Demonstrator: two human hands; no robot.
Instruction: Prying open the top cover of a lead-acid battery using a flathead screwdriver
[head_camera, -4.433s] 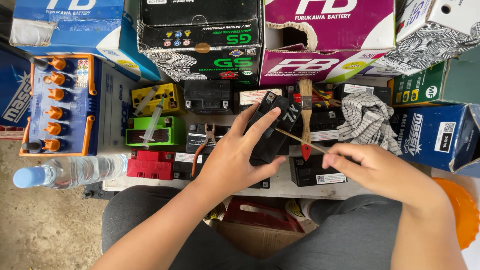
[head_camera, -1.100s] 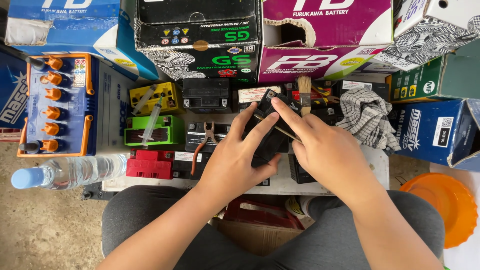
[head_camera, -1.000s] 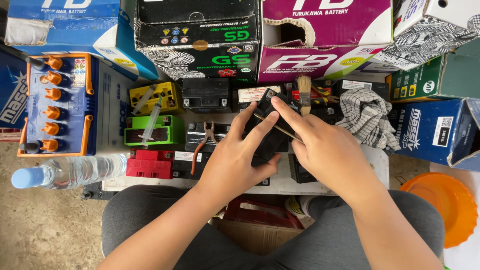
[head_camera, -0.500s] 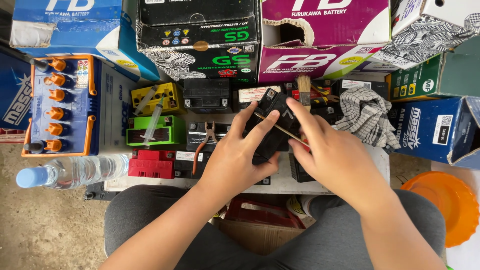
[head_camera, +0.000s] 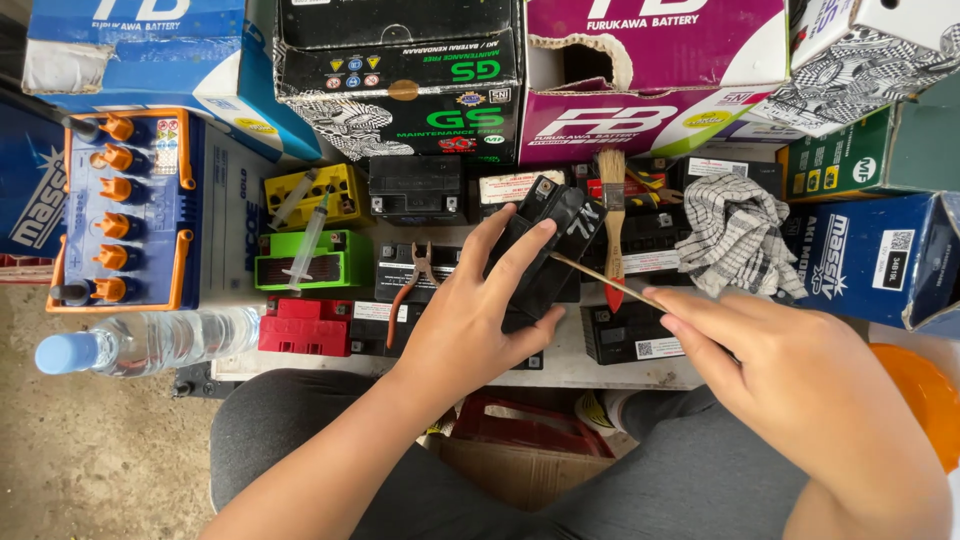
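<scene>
My left hand (head_camera: 470, 320) grips a small black battery (head_camera: 548, 250) and holds it tilted above the low white table (head_camera: 600, 368). My right hand (head_camera: 790, 380) pinches a thin wooden stick (head_camera: 600, 278) whose far tip touches the battery's side. A paintbrush with a red handle (head_camera: 612, 225) lies just behind the stick on other black batteries. Pliers with orange handles (head_camera: 410, 285) rest left of my left hand.
Green (head_camera: 300, 262), yellow (head_camera: 310, 195) and red (head_camera: 305, 325) small batteries with a syringe sit left. A big blue battery with orange caps (head_camera: 120, 210), a water bottle (head_camera: 150, 340), a checked cloth (head_camera: 735, 235), an orange bowl (head_camera: 920, 390) and stacked cartons (head_camera: 400, 70) surround the table.
My right hand has drawn back to the right, away from the battery, pulling the stick with it. The left hand keeps the battery in about the same place.
</scene>
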